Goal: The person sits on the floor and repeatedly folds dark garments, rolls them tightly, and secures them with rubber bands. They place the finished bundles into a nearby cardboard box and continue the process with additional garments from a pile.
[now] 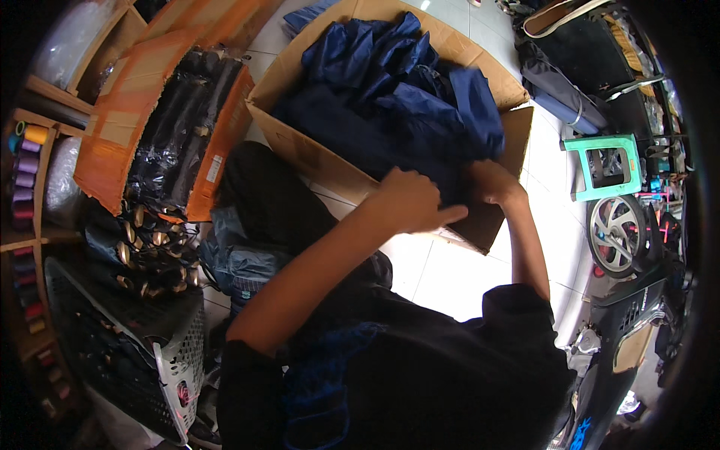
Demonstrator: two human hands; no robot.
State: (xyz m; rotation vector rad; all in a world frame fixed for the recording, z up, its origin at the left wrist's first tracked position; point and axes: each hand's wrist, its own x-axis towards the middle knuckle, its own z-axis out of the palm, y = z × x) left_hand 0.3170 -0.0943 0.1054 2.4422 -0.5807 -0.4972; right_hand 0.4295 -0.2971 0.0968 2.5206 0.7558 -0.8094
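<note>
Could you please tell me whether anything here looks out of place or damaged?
Left of the open cardboard box, the orange-taped carton has a ragged edge, as if roughly cut or torn open, exposing dark, plastic-wrapped items. The blue fabric is rumpled; I see no obvious spill.

Left hand (409, 201), right hand (491, 182), navy fabric (352, 112) in carton (319, 155)

Open-top cardboard box (311, 155) can be entered from above, over its walls, but navy fabric (360, 120) fills most of it. L side's tight: bent leg (262, 191) & orange-taped carton (124, 127) crowd that end; R side's roomier, w/ bare tile floor (551, 180) btwn box & green stool (632, 159).
</note>
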